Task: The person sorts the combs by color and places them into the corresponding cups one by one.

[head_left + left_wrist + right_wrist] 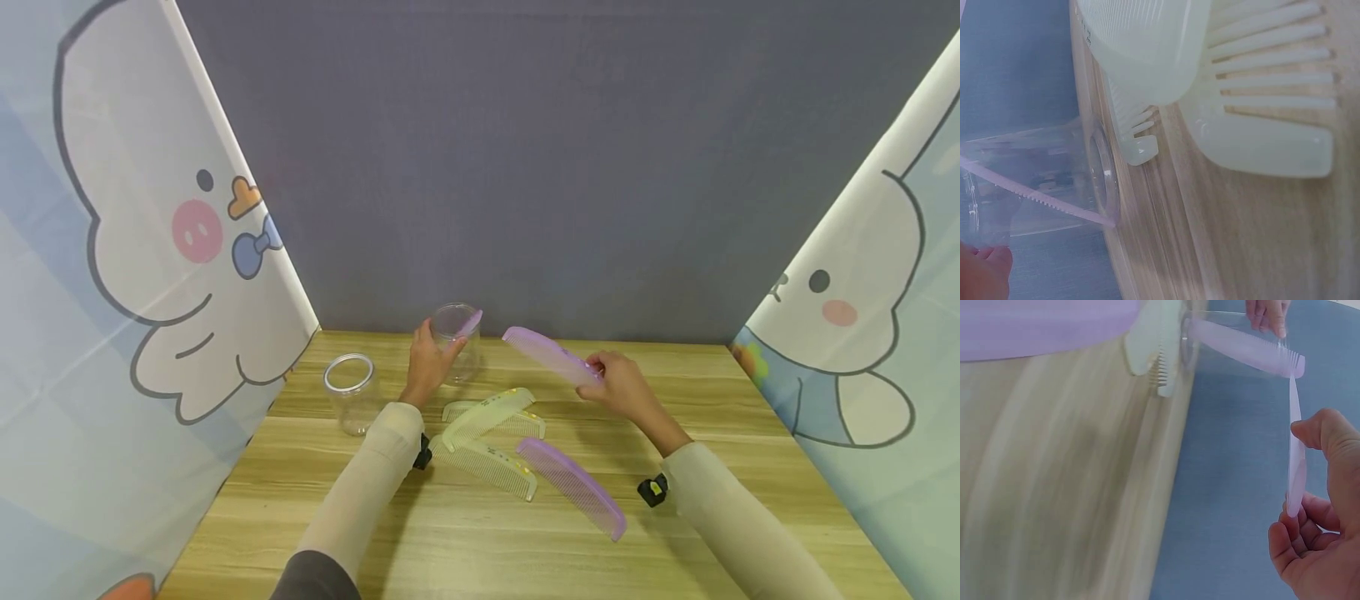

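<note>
My left hand [427, 365] grips a clear jar [467, 365] at the back of the table, from its left side. One purple comb [470, 323] leans inside this jar with its end above the rim; it also slants through the jar [1054, 147] in the left wrist view. To the right, my right hand [621, 385] pinches another purple comb [551, 354] by one end, thumb and fingers on opposite faces [1295, 456]. The held comb is in the air, its far end pointing toward the jar.
Three pale green combs [487, 468] lie overlapping in the middle of the wooden table [480, 550]. Beside them lies a purple comb [573, 486]. A second clear jar [358, 404] stands at the left. A grey panel [525, 167] rises behind the table.
</note>
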Demonstrator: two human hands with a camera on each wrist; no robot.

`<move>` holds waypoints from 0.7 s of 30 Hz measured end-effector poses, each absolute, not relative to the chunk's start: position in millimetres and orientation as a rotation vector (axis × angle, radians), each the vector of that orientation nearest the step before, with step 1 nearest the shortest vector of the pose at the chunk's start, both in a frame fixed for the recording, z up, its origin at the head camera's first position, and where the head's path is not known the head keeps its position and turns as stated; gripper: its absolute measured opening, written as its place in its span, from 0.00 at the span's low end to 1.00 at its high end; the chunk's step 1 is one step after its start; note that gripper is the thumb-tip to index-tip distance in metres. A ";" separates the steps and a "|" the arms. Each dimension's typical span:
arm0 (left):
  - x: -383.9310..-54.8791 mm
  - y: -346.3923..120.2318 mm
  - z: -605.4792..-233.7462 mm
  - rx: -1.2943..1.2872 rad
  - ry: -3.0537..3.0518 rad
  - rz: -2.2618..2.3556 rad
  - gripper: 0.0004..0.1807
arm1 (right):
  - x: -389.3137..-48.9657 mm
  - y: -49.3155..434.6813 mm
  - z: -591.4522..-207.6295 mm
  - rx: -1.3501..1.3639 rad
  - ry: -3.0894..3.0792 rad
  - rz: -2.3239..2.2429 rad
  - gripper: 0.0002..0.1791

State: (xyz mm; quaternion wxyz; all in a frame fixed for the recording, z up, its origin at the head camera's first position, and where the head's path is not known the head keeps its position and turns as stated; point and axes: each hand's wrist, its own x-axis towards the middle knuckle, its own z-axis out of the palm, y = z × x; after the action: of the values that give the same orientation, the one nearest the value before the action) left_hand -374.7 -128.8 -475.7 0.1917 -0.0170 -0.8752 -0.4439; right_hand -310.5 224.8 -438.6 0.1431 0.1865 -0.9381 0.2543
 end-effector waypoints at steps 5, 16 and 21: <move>-374.2 -128.4 -475.5 -0.041 -2.461 -1.246 0.50 | -318.5 214.7 -426.5 0.563 -2.703 0.737 0.27; -373.6 -127.0 -475.8 -0.045 -2.427 -1.254 0.49 | -333.3 187.3 -399.9 0.582 -2.701 0.692 0.27; -373.3 -126.5 -475.3 -0.040 -2.429 -1.247 0.50 | -340.1 175.0 -390.6 0.598 -2.698 0.669 0.28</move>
State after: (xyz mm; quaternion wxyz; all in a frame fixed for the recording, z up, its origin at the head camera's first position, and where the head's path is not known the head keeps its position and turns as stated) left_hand -373.3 -126.5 -475.3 0.2039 -0.0142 -0.8708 -0.4472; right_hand -340.1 175.0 -390.6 0.1485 0.2080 -0.9383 0.2327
